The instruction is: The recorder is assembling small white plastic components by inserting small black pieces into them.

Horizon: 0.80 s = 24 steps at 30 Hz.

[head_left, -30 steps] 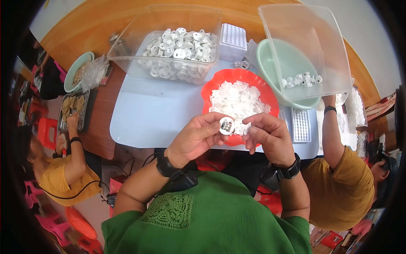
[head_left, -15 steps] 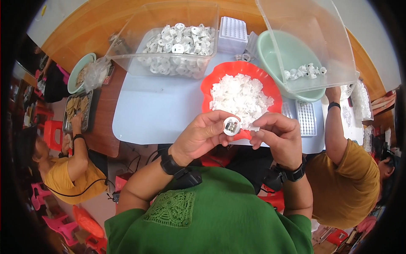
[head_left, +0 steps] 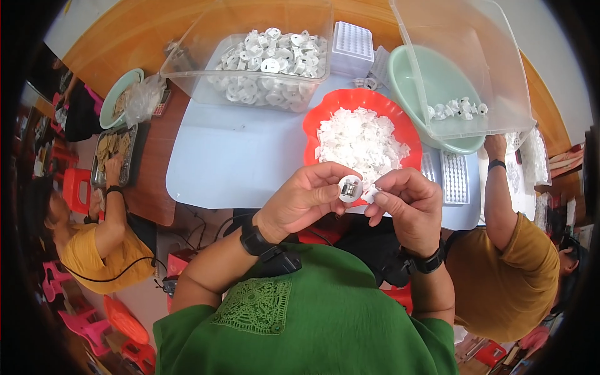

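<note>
Between thumb and fingers my left hand (head_left: 306, 197) pinches a round white plastic housing (head_left: 350, 188), whose open side shows metal parts inside. Close beside it, my right hand (head_left: 406, 200) grips a small white plastic piece (head_left: 370, 194) at the fingertips. The two parts are very near each other; whether they touch I cannot tell. Just beyond both hands lies a red scalloped bowl (head_left: 310, 131) heaped with small white plastic pieces (head_left: 359, 140).
A clear bin (head_left: 187, 87) of round white housings stands at the far left. To the right, another clear bin (head_left: 500, 75) with several housings rests over a green basin (head_left: 400, 81). White trays (head_left: 455, 178) lie nearby. Co-workers sit left (head_left: 112, 250) and right (head_left: 512, 269).
My right hand has turned the small white piece and brought it closer to the housing. The camera view has shifted slightly.
</note>
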Motion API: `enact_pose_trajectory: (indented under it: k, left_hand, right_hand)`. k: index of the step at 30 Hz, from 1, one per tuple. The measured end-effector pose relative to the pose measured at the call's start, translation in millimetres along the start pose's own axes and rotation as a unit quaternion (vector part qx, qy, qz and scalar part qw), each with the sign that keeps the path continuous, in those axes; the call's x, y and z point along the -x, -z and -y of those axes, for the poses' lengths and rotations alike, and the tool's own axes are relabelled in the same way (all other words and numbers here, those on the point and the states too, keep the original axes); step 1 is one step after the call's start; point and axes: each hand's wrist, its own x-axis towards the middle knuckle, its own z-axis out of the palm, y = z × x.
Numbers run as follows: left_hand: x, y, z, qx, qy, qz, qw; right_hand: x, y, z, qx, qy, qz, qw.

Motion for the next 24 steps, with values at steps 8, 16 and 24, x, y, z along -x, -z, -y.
enact_pose_trajectory:
  k: [8, 16, 24]
  left_hand:
    - [1, 1, 0, -0.012, 0.004, 0.009, 1.0]
    - [3, -3, -1, -0.013, -0.002, -0.025, 1.0]
    - [3, -1, 0, -0.02, 0.0, -0.029, 0.999]
  right_hand:
    - [-5, -9, -7, 0.063, 0.069, -0.02, 0.995]
    - [-4, -21, -4, 0.138, 0.062, -0.032, 0.988]
    - [-7, -22, -3, 0.212, 0.092, -0.049, 0.972]
